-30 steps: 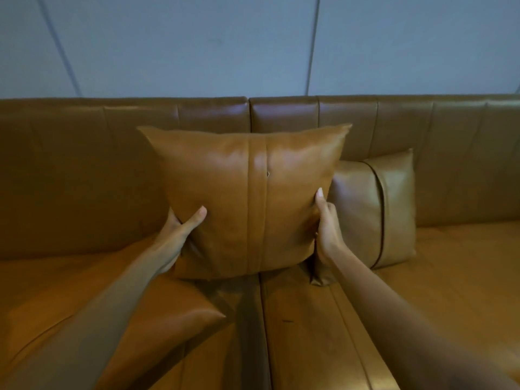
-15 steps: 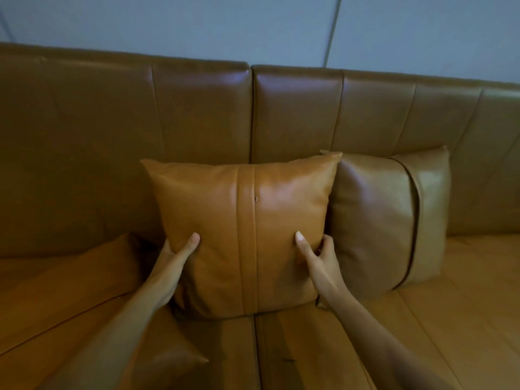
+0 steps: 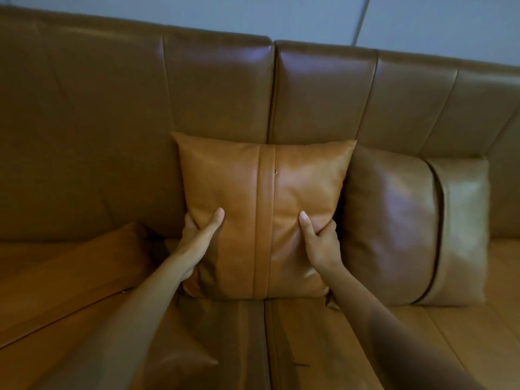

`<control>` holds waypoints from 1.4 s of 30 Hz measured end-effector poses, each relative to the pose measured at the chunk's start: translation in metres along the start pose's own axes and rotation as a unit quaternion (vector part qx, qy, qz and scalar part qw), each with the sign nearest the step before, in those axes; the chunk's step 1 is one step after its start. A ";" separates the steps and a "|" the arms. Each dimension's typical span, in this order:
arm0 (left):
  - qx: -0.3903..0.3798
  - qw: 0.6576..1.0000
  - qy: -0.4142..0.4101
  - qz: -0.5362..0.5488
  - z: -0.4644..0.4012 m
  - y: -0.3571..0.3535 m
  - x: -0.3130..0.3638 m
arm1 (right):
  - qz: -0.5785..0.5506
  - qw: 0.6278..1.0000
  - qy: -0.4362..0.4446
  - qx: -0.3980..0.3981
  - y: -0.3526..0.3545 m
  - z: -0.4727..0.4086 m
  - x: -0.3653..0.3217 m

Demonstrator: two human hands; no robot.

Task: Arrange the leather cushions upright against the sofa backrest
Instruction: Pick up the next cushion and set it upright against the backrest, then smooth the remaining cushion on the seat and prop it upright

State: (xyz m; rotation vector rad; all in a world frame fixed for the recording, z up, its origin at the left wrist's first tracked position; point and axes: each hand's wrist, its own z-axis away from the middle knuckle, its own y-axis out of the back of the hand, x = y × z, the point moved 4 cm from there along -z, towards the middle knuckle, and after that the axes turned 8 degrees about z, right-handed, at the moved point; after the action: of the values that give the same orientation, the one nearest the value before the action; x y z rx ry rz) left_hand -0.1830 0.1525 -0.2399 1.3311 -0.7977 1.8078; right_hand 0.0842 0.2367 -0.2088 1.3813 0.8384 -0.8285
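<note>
A tan leather cushion (image 3: 261, 192) with a centre seam and a small zip pull stands upright on the seat, its back against the sofa backrest (image 3: 213, 88). My left hand (image 3: 201, 237) grips its lower left edge, thumb on the front. My right hand (image 3: 319, 240) grips its lower right edge the same way. A darker brown cushion (image 3: 394, 220) stands upright against the backrest just to the right, touching the tan one. A third cushion (image 3: 84, 277) lies flat on the seat at the left, under my left forearm.
The sofa seat (image 3: 422, 347) stretches out to the right and front, with a seam between its two sections below the tan cushion. A grey panelled wall (image 3: 422, 21) rises behind the backrest.
The tan cushion came down from mid-air and back onto the seat against the backrest. Both hands stayed on its lower sides, and the view moved closer and lower.
</note>
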 end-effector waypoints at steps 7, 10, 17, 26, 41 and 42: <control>-0.002 0.986 -0.007 -0.168 0.037 0.006 -0.006 | 0.077 0.995 -0.049 -0.028 0.000 0.036 0.002; -0.034 0.967 -0.007 -0.251 0.051 0.022 -0.005 | 0.116 0.992 -0.054 -0.016 -0.006 0.057 0.003; -0.031 0.917 -0.013 -0.398 0.084 0.102 -0.001 | 0.115 0.990 -0.072 -0.043 -0.059 0.121 -0.022; 0.058 0.858 0.073 -0.505 0.106 0.237 -0.016 | 0.157 0.968 -0.001 -0.195 -0.198 0.200 -0.089; 0.089 0.837 0.114 -0.528 0.100 0.246 -0.024 | 0.351 0.902 -0.010 -0.250 -0.274 0.187 -0.076; 0.109 0.829 0.087 -0.542 0.106 0.243 -0.027 | 0.339 0.905 -0.018 -0.258 -0.271 0.188 -0.074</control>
State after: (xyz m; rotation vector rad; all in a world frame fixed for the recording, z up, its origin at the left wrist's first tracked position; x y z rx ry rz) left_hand -0.3301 -0.0696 -0.2508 1.3077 0.2985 1.0465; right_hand -0.1862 0.0433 -0.2699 1.0569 0.4395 -0.0714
